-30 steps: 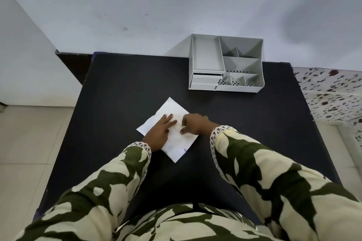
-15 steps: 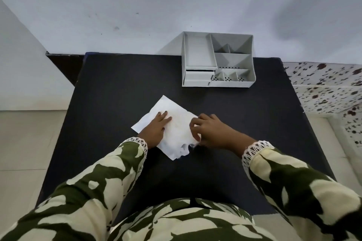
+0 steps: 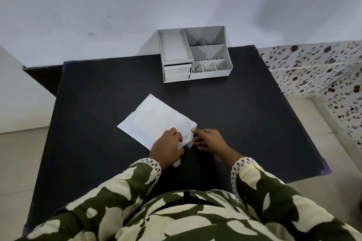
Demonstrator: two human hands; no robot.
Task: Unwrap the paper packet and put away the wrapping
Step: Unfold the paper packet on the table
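Observation:
A white paper packet (image 3: 154,121) lies flat on the black table (image 3: 244,119), turned at an angle. Its near right corner is crumpled and lifted. My left hand (image 3: 166,148) rests on the packet's near end and grips the paper there. My right hand (image 3: 209,141) sits just to the right, its fingertips pinching the crumpled corner. What is inside the packet is hidden.
A grey desk organiser (image 3: 194,55) with several open compartments and two small drawers stands at the table's far edge against the pale wall. A speckled surface (image 3: 317,68) lies to the right of the table. Pale floor tiles (image 3: 17,162) show on the left.
My left hand has slid from the packet's middle to its near end. My right hand has moved to the right corner, and the paper there has crumpled and lifted.

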